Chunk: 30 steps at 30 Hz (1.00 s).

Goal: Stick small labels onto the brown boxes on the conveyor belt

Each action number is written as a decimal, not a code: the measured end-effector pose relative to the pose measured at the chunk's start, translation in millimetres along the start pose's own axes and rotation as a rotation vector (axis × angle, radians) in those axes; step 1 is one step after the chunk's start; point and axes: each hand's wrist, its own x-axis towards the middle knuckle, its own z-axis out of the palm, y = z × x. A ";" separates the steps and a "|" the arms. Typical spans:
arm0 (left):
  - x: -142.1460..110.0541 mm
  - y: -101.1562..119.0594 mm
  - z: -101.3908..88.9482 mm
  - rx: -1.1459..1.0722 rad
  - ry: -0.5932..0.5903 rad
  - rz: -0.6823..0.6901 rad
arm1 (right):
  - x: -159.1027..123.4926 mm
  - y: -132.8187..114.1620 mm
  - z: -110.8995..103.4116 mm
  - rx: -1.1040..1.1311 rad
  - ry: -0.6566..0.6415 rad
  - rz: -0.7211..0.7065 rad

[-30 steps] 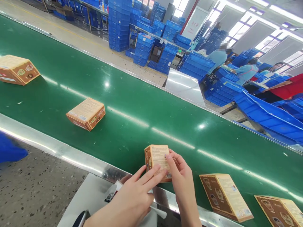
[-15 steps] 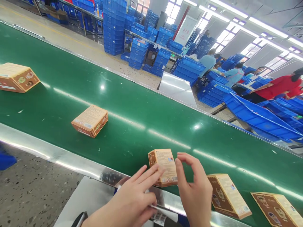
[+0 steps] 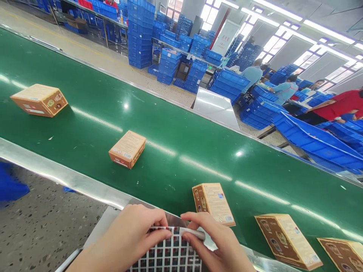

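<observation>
My left hand point(image 3: 130, 238) and my right hand point(image 3: 218, 245) both pinch the top edge of a sheet of small stickers point(image 3: 170, 253) laid over the near rail of the green conveyor belt point(image 3: 176, 151). Both hands have their fingers curled on the sheet. Just beyond my right hand a small brown box point(image 3: 213, 203) lies flat on the belt, touched by neither hand. Further left on the belt sit two more brown boxes point(image 3: 127, 149) point(image 3: 39, 100). To the right lie another box point(image 3: 287, 240) and one cut off by the frame's corner point(image 3: 342, 254).
A steel rail point(image 3: 56, 175) edges the belt on my side, with speckled floor point(image 3: 42, 226) below. Stacks of blue crates point(image 3: 141, 30) stand beyond the belt. Several people work among blue crates point(image 3: 312, 139) at the far right. A steel plate point(image 3: 217, 107) sits at the belt's far edge.
Both hands came off the small box and drew back to the sticker sheet, now gripping its top edge. The boxes appear further right in view than before.
</observation>
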 end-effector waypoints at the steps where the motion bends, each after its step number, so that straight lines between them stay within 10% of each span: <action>1: -1.1 -0.6 0.0 0.023 -0.001 -0.008 | 2.0 0.7 0.8 -0.060 -0.005 -0.045; 12: 0.0 -3.4 -4.6 -0.038 0.008 -0.131 | 17.7 -6.9 17.6 -0.346 0.170 -0.376; 20: -4.8 -15.0 0.1 -0.039 0.072 -0.079 | 104.8 44.1 26.5 0.446 0.277 0.227; 25: -5.4 -41.5 26.7 0.007 0.117 0.062 | 168.8 71.8 49.0 0.629 0.056 0.208; 30: -8.9 -51.8 28.2 0.053 0.248 0.409 | 172.6 70.8 40.5 0.726 -0.247 0.111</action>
